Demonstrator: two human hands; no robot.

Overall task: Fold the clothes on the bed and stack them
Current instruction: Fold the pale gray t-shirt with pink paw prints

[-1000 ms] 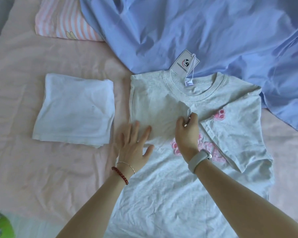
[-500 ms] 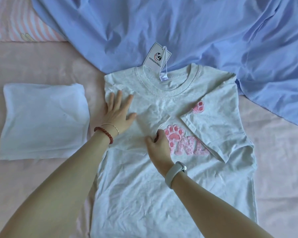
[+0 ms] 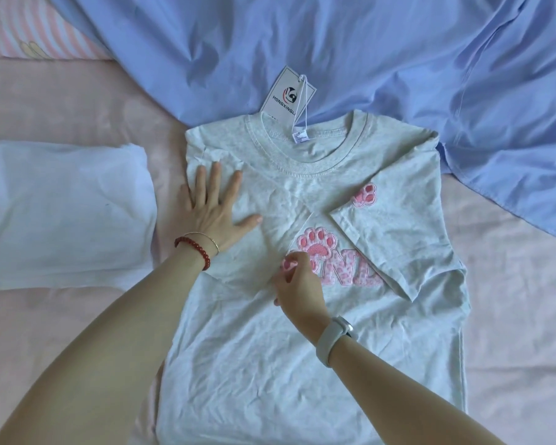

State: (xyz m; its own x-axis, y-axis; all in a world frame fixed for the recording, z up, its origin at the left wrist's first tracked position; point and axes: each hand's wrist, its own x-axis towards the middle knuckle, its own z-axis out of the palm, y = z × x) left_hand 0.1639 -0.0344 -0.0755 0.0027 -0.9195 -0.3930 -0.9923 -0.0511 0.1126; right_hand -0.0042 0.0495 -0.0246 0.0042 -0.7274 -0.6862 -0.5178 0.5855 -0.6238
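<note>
With our left hand [image 3: 213, 211] flat on the grey T-shirt [image 3: 308, 342] spread on the bed, our right hand [image 3: 299, 285] pinches the folded-in sleeve's edge — we should draw it taut away from the flat palm.

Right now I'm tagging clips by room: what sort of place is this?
Most likely a bedroom: a pink bedsheet, a striped pillow and a rumpled blue sheet lie under the grey T-shirt.

Soft, even daylight is washing the bed [image 3: 61, 101], bleaching its pale fabrics; shadows are lying faint, and wide-angle stretch is bending slightly soft edges.
</note>
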